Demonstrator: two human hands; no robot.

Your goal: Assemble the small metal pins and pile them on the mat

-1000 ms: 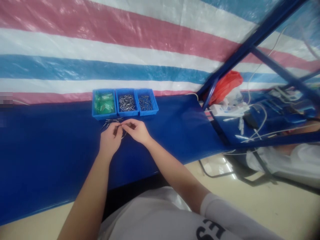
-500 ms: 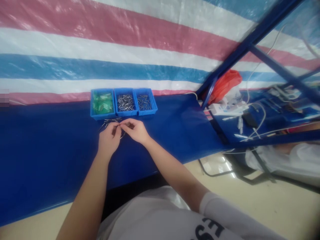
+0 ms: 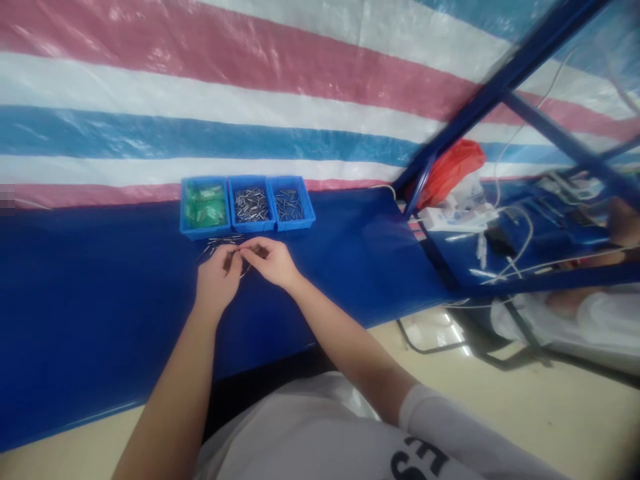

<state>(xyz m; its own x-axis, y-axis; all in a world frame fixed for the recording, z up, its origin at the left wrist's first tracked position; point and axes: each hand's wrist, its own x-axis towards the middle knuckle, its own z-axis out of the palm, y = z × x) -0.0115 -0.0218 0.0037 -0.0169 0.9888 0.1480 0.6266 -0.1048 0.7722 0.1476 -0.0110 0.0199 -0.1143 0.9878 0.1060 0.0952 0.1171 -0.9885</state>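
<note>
My left hand point(image 3: 218, 275) and my right hand point(image 3: 271, 261) meet fingertip to fingertip over the blue table point(image 3: 100, 300). Both are pinched closed; whatever lies between the fingertips is too small to make out. Thin metal pieces point(image 3: 215, 244) lie loose on the table just beyond my left hand, and part of them is hidden by it. Behind the hands three blue bins stand side by side: the left bin point(image 3: 204, 233) has green and clear packets, the middle bin point(image 3: 253, 227) many metal pins, the right bin point(image 3: 296, 225) fewer pins.
A striped plastic sheet point(image 3: 250, 107) hangs behind the table. To the right rises a blue metal frame point(image 3: 465, 127), with a red bag point(image 3: 453, 170), cables and white items beyond it. Another person's arm and white clothing point(image 3: 605, 317) show at the right edge.
My hands have barely moved and stay together. At the far right, another person's hand has come into view above the neighbouring table.
</note>
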